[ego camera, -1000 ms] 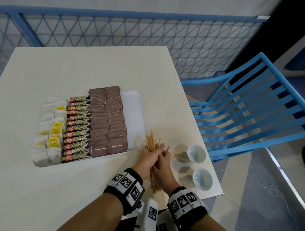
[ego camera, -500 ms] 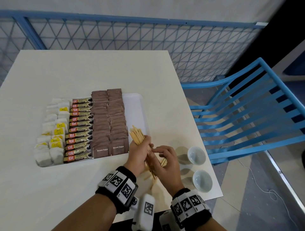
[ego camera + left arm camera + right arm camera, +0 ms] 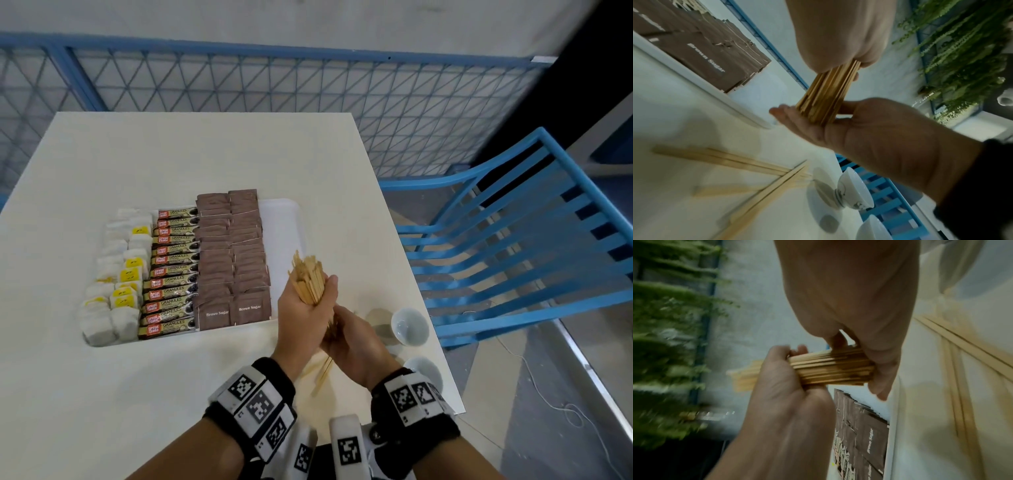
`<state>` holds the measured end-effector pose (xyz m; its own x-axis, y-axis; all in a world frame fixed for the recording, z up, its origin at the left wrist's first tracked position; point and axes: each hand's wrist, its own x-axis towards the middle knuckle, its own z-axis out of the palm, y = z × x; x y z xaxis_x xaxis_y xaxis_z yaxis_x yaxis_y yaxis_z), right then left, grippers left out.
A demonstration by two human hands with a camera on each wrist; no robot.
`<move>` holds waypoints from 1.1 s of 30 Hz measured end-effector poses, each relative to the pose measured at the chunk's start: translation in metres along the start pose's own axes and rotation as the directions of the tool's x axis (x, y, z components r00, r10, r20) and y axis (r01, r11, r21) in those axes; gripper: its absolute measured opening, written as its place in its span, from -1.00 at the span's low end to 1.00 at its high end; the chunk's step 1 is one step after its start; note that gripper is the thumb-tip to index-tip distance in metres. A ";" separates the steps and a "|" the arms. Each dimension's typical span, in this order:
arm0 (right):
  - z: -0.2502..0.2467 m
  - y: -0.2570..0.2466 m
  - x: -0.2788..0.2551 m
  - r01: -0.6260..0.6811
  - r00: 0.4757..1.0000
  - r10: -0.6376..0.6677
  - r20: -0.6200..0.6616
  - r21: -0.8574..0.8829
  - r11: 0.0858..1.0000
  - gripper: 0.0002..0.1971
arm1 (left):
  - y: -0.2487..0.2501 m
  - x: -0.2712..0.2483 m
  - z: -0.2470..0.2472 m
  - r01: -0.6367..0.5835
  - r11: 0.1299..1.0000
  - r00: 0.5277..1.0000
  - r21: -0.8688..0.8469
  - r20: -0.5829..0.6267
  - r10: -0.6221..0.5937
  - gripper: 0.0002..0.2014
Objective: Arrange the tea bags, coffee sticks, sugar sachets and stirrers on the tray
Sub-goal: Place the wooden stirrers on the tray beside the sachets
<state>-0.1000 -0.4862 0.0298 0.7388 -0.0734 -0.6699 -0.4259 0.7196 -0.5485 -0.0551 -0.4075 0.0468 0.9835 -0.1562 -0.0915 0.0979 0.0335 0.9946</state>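
Left grip (image 3: pixel 305 317) clutches stirrers (image 3: pixel 308 281) over white table (image 3: pixel 191 164) — blue railing (image 3: pixel 308 85) behind

Both forearms reach forward, wrists banded, hands meeting. The left hand (image 3: pixel 305 317) is raised, fingers curled tight. The right hand (image 3: pixel 356 346) sits just below, palm up, fingers flat.

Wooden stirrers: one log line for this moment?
left hand grips wooden stirrer bundle | right hand steadies bundle's lower end | loose stirrers on table | white tray strip free
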 end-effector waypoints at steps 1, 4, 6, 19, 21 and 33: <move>0.001 0.000 -0.002 0.003 1.000 -0.002 0.026 -0.022 1.000 -0.62 | -0.001 -0.002 -0.001 -0.010 1.000 1.000 0.016 0.016 0.009 -0.82; 0.000 0.004 -0.004 0.019 0.999 -0.011 0.043 -0.202 0.979 -0.60 | -0.001 -0.003 -0.006 0.024 0.999 0.997 0.047 0.067 -0.028 -0.80; -0.006 0.007 -0.001 0.100 0.992 -0.123 -0.003 -0.561 0.822 -0.59 | 0.000 0.000 -0.012 0.072 0.997 0.994 0.038 0.076 -0.075 -0.93; -0.069 0.025 0.017 0.361 0.810 -0.199 0.552 -0.735 -0.574 -0.63 | -0.012 -0.003 -0.109 0.191 0.981 0.975 0.013 -0.115 -0.189 -0.95; -0.067 0.025 0.017 0.352 0.813 -0.181 0.553 -0.716 -0.603 -0.71 | -0.012 -0.005 -0.116 0.192 0.981 0.967 -0.001 -0.167 -0.190 -0.92; -0.042 0.040 0.024 0.100 0.912 -0.219 0.346 -0.707 -0.700 -0.60 | 0.001 -0.003 -0.147 0.183 0.981 0.970 0.057 -0.174 -0.171 -0.90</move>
<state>-0.1215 -0.4877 -0.0288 0.9481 0.0145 -0.3176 0.0030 -0.9993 -0.0367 -0.0351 -0.2620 0.0407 0.9635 0.0143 -0.2673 0.2677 -0.0525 0.9621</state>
